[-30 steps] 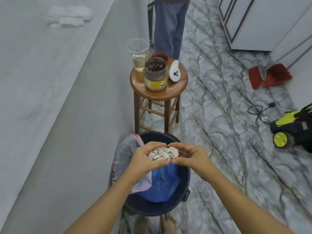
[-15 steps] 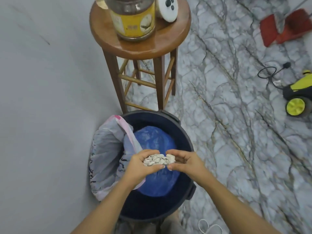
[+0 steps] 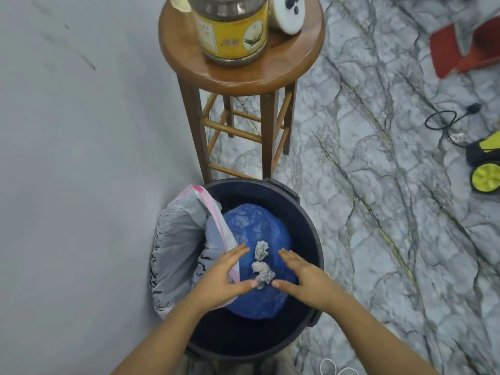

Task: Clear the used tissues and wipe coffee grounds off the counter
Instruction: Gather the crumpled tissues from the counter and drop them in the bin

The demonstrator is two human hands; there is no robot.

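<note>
Two crumpled tissue wads (image 3: 261, 263) over a dark bin (image 3: 305, 217) on grey-veined marble floor (image 3: 378, 198).
Both sit between the left hand (image 3: 221, 277) and right hand (image 3: 303, 274), each spread flat, palm down, holding nothing; whether the wads rest on the blue bag (image 3: 257, 226) or hang above it is unclear. Behind stands a wooden stool (image 3: 292, 69) bearing a yellow-labelled jar (image 3: 232, 36), against a plain grey wall (image 3: 81, 158).

Left hand (image 3: 221, 277) and right hand (image 3: 303, 274) spread flat, palms down, seemingly empty
</note>
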